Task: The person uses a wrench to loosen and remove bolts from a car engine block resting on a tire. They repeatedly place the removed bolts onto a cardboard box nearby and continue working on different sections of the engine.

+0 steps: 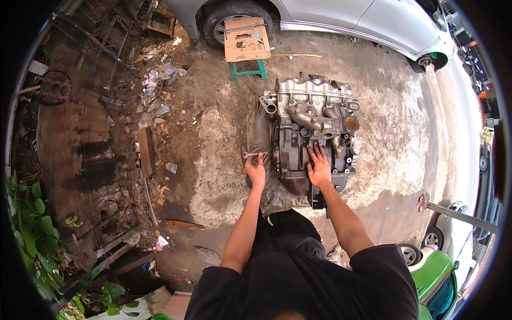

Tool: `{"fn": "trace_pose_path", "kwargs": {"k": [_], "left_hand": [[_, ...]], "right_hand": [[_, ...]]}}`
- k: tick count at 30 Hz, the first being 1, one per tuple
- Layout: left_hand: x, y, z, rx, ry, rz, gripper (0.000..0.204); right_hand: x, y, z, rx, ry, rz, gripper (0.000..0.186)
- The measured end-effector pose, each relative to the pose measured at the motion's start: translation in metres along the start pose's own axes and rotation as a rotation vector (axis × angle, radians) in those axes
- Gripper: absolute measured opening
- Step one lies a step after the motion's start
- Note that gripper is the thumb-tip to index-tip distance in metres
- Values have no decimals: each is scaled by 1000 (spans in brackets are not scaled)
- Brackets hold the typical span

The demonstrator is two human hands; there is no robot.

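In front of me a grey metal car engine [291, 152] stands on the ground, with a curved manifold [309, 120] across its upper part. A dark, crumpled cloth or sheet [280, 200] lies partly under its near left side. My left hand [256, 169] is at the engine's left side, its fingers closed on a wrench [249, 154] that lies roughly crosswise. The wrench's right end reaches the engine's edge; whether it sits on a bolt I cannot tell. My right hand [319, 167] rests flat on the engine block with its fingers stretched out.
Beyond the engine, a stool [261, 70] with green legs carries cardboard [247, 48] and a tool. A silver car [325, 13] stands behind it. Litter [160, 77] and a wooden board [145, 151] lie to the left. A green vehicle [434, 277] is at the lower right.
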State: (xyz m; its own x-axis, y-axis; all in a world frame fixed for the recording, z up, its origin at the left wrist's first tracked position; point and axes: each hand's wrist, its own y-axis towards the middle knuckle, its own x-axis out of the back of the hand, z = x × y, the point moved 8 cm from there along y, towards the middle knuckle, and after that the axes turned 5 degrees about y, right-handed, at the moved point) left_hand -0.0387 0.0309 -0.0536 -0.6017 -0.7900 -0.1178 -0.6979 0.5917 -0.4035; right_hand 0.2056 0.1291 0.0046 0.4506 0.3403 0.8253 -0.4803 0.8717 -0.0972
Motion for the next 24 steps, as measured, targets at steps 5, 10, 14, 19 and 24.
{"fn": "trace_pose_path", "kwargs": {"k": [5, 10, 14, 19, 24], "left_hand": [[-21, 37, 11, -82, 475, -13, 32], [-33, 50, 25, -14, 670, 46, 27], [-39, 49, 22, -78, 676, 76, 28], [-52, 48, 14, -120, 822, 192, 31], [-61, 43, 9, -188, 890, 300, 34]], "right_hand": [[7, 3, 7, -25, 36, 12, 72], [11, 8, 10, -60, 59, 28, 71], [10, 10, 9, -84, 45, 51, 72], [9, 9, 8, -109, 29, 62, 74], [9, 10, 8, -137, 31, 83, 74]]}}
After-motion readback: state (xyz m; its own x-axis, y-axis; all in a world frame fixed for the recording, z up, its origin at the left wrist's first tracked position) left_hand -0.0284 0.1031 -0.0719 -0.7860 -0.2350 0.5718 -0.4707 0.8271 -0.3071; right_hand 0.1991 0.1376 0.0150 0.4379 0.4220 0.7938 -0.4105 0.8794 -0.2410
